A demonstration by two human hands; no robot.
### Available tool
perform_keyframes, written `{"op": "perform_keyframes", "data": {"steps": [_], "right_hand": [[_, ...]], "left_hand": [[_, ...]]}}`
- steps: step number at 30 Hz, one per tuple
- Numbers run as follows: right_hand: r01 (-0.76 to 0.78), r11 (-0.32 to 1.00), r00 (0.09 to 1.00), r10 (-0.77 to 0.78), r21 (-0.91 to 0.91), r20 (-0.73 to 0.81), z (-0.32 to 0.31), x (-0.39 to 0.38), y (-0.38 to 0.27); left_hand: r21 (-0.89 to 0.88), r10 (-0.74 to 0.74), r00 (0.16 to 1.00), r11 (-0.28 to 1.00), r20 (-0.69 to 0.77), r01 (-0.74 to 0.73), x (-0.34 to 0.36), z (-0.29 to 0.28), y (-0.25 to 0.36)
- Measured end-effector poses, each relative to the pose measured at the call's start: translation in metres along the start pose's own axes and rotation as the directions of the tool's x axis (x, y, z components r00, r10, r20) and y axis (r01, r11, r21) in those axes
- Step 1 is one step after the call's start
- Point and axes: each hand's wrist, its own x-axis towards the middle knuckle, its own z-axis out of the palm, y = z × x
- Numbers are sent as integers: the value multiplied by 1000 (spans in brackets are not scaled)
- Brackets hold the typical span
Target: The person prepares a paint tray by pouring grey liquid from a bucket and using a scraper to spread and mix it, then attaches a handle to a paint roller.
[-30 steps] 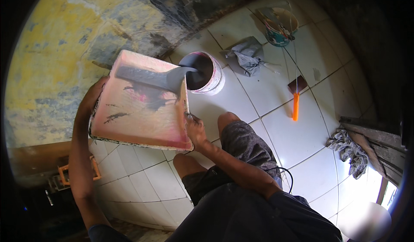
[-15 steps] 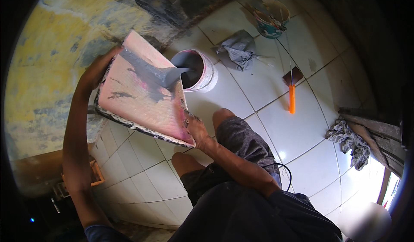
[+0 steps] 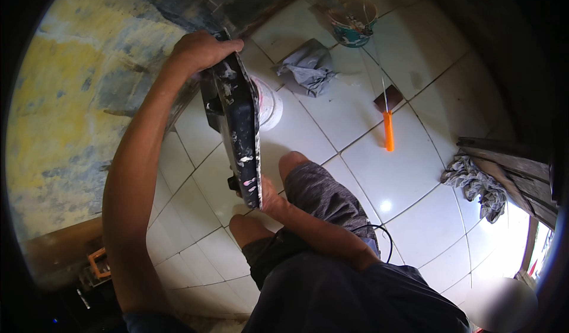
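Paint tray (image 3: 238,125), angular black underside flecked white and pink, tilts steeply before a round whitish bucket (image 3: 271,104); left hand (image 3: 201,51) has its grip closed on the far end, right hand (image 3: 271,198) on the near.

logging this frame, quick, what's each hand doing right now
Left hand: closed, holding the upper end of the black tray.
Right hand: closed, holding the tray's lower end, fingers partly hidden.

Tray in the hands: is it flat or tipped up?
Tipped up. The tray stands steeply on edge, black underside showing, left hand at one end, right hand at the other.
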Motion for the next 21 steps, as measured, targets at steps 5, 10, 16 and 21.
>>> {"op": "perform_keyframes", "data": {"steps": [5, 10, 16, 21], "right_hand": [[476, 780, 879, -441, -405, 183, -4, 0, 18], [456, 584, 886, -366, -672, 284, -26, 15, 34], [633, 277, 744, -478, -723, 468, -42, 18, 48], [152, 93, 496, -868, -984, -5, -111, 93, -8]], "left_hand": [[153, 43, 999, 987, -18, -40, -1, -2, 5], [70, -52, 996, 996, 75, 46, -13, -18, -24], [-155, -148, 986, 975, 80, 159, -52, -23, -69], [-168, -139, 989, 975, 44, 144, -75, -24, -90]]}}
